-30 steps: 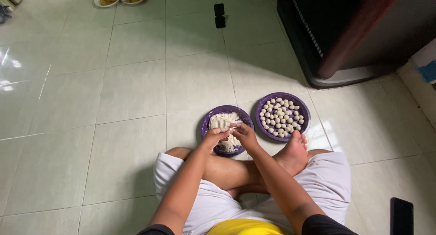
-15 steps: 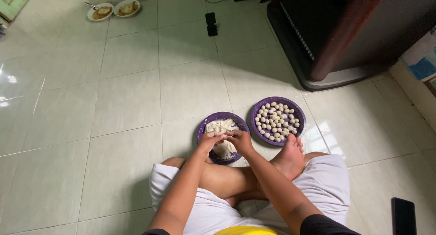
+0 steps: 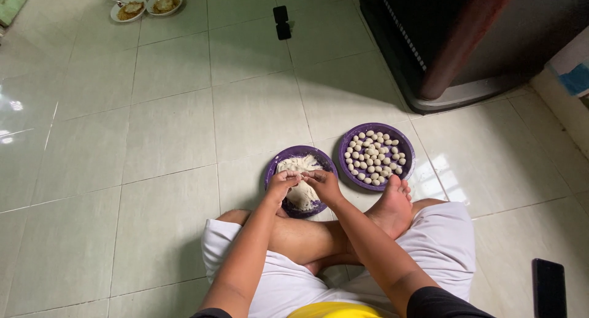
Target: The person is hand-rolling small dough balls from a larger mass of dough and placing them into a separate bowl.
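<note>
I sit cross-legged on a tiled floor. A purple plate (image 3: 274,164) in front of me holds a pale mass of dough (image 3: 298,166). My left hand (image 3: 281,186) and my right hand (image 3: 323,184) meet over the plate's middle, fingers pinched on the dough between them. To the right a second purple plate (image 3: 405,144) carries several small white dough balls (image 3: 373,156). My bare foot (image 3: 391,207) rests just below that plate.
A large dark appliance (image 3: 466,42) stands at the top right. Two white bowls of food (image 3: 146,5) sit at the far top left, and a small black device (image 3: 281,22) lies on the tiles. A black phone (image 3: 549,287) lies at the bottom right.
The view has shifted, so the plates and hands sit slightly lower in the picture. Both hands stay together over the dough plate, working the dough.
</note>
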